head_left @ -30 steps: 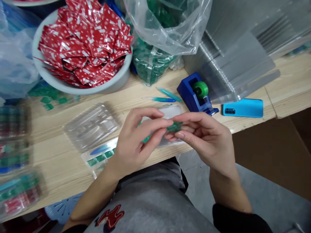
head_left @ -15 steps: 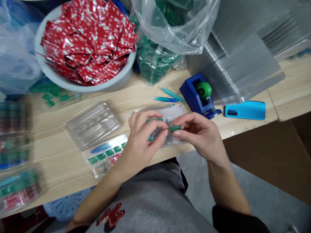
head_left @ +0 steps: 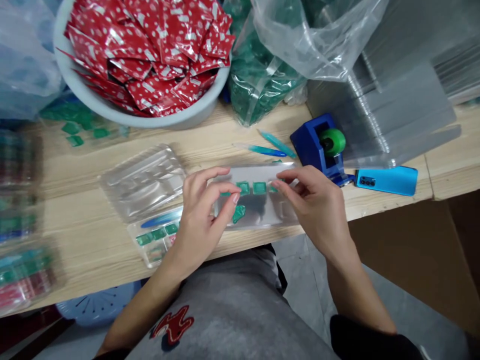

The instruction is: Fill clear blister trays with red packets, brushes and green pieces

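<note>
My right hand [head_left: 317,210] pinches a small green square packet [head_left: 275,186] between thumb and fingers, at the right end of a row in a clear plastic tray [head_left: 251,172]. More green packets [head_left: 259,188] lie side by side in that row. My left hand [head_left: 202,215] hovers over the tray's left side, thumb and index tips close together with no object visible between them, the other fingers apart. Below the row lies a loose crumpled green packet [head_left: 239,213]. Left of my left hand, partly hidden by it, is a filled open clear case [head_left: 140,250] with a blue pen and green packets.
A tub [head_left: 221,95] of red packets and a bag of green ones [head_left: 255,95] stand behind. A blue tape dispenser [head_left: 313,145], pens [head_left: 266,150] and a blue phone [head_left: 386,181] are nearby. Stacked clear sheets [head_left: 405,120] sit at right, filled cases [head_left: 22,275] at left.
My hands have moved apart from the green packet both held. The right has carried it down to the tray's row; the left has drawn back leftward. The view has shifted slightly.
</note>
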`<state>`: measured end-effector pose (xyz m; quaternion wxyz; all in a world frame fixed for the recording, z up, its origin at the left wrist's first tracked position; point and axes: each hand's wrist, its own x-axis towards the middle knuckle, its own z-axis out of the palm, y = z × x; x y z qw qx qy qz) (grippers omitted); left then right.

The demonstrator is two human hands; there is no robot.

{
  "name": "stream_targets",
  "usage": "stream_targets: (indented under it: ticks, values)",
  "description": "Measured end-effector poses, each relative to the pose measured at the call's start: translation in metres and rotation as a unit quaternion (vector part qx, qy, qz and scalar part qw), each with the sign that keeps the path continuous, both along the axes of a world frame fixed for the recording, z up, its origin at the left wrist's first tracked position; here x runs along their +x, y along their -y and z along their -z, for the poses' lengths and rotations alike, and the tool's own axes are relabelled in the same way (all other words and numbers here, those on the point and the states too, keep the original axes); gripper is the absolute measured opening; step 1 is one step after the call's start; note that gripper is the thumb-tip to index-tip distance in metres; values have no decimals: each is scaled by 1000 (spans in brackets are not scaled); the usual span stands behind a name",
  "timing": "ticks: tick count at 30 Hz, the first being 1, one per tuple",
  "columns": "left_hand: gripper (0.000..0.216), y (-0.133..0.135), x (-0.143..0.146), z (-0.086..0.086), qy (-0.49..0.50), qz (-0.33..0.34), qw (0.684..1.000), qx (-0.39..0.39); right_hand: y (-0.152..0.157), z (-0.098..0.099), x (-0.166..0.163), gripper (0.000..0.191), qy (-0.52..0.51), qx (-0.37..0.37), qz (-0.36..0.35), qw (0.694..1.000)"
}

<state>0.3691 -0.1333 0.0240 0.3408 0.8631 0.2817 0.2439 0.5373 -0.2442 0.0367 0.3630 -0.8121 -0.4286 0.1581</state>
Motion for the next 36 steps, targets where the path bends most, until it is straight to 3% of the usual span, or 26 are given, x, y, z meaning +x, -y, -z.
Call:
stream_targets:
  ticks: [7,11,15,17,19,21,23,26,31,36]
  values:
    - [15,-1,-25,-3,-33,45,997,45,8,-2,5,14,114,-18,-117,986]
    - [20,6,-25,-4,-77,86,990,80,6,2,8,16,178,-50,-148,972]
    - [10,8,-21,-9,-38,37,998,32,8,-1,4,21,217,-26,-135,967]
    - [9,8,-22,-13,12,12,997,-76,11,-7,-4,23,172,37,-107,979]
    - [8,8,-25,-17,57,5,975,-213,13,-14,-17,26,47,96,-111,988]
    - [12,9,-28,-20,80,-1,944,-321,13,-20,-30,31,-96,130,-142,977]
    - [13,11,-27,-22,90,-4,921,-379,10,-23,-40,34,-189,154,-163,956]
    - [6,16,-22,-29,110,10,916,-386,7,-22,-47,28,-249,183,-152,939]
    - [7,21,-13,-44,124,24,945,-300,9,-22,-46,23,-258,229,-158,925]
    - [10,24,-14,-42,104,33,919,-378,13,-27,-43,18,-213,236,-175,932]
